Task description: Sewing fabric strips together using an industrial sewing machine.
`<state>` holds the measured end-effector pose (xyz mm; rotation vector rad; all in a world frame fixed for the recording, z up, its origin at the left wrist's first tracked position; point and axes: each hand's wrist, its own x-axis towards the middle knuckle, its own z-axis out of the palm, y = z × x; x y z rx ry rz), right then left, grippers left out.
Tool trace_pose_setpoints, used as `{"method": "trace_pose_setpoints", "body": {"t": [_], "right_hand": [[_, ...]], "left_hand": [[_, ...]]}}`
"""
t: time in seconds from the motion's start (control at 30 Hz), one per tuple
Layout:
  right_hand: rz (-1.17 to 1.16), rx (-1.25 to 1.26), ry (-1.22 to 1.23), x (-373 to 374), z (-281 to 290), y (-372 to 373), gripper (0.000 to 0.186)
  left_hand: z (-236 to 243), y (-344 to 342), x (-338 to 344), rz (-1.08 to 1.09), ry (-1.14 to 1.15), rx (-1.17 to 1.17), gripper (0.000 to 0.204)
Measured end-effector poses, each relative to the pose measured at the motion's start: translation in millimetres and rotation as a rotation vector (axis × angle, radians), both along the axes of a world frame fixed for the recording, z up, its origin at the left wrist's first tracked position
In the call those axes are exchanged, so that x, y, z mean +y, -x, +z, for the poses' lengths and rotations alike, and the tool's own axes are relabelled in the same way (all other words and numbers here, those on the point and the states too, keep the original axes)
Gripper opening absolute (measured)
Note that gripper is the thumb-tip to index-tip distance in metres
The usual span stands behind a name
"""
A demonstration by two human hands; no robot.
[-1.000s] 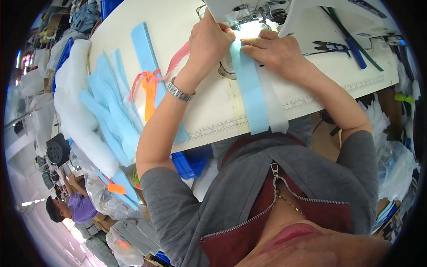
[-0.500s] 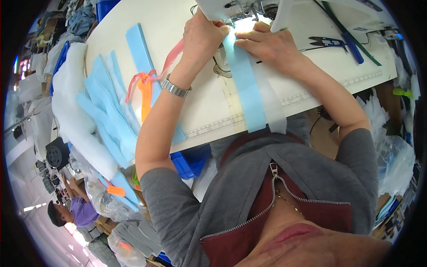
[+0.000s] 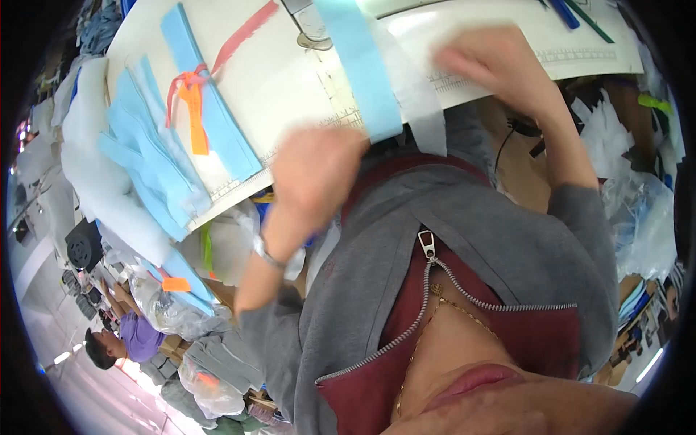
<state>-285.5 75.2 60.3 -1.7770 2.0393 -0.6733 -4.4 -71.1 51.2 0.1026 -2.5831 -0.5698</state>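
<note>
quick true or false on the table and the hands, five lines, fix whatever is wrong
1. A metal band circles the left wrist, below the left hand. True.
2. The pink strip is in the right hand. False: it lies on the white table, left of the wide blue strip.
3. The white strip reaches past the table's near edge. True.
4. The orange piece is right of the wide blue strip. False: it is to the left.
5. The right hand is further right than the white strip. True.
</note>
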Motion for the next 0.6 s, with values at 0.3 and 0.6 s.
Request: {"method": "trace_pose_setpoints", "body": {"t": [0.3,0.6], "right_hand": [[-0.198,-0.651,0.007,69.6,-99.5,-79.4,0.044],[-0.227,-1.110,0.030,60.1,-75.7,-133.9,0.026]], "left_hand": [[-58.3,-12.5,53.1,0.106,-0.831,-0.263,0.024],[10.6,-27.9,74.7,0.160,-0.399,-0.037,0.040]]}}
